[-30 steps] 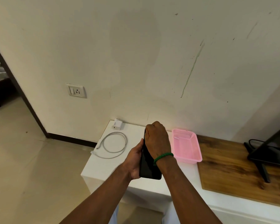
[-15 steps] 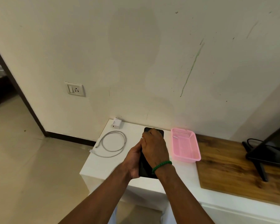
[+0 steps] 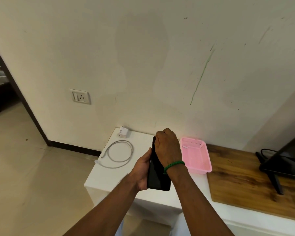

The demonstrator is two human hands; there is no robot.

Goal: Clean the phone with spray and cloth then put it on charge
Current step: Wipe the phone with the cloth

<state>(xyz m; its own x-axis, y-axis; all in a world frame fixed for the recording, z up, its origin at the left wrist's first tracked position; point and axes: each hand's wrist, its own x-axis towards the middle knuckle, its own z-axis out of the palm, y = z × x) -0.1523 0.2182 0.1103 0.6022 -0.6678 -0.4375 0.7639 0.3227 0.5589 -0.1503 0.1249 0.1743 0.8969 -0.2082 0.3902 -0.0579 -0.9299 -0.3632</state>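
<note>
A black phone (image 3: pixel 157 174) stands nearly upright above the white table (image 3: pixel 109 178), screen turned to the right. My left hand (image 3: pixel 142 169) grips its lower half from the left and behind. My right hand (image 3: pixel 169 147), with a green band at the wrist, has its fingers curled over the phone's top end; whether it holds anything else is hidden. A white charging cable (image 3: pixel 119 154) lies coiled on the table to the left. A white charger plug (image 3: pixel 122 132) stands at the table's back corner. No spray or cloth is visible.
A wall socket with a switch (image 3: pixel 80 96) sits on the wall left of the table. An empty-looking pink basket (image 3: pixel 197 155) stands right of my hands. Further right are a wooden surface (image 3: pixel 242 181) and a dark screen on a stand (image 3: pixel 288 160).
My right hand slid up the phone from its middle to its top end, now covering the top edge. The phone tilted more edge-on. My left hand kept its hold.
</note>
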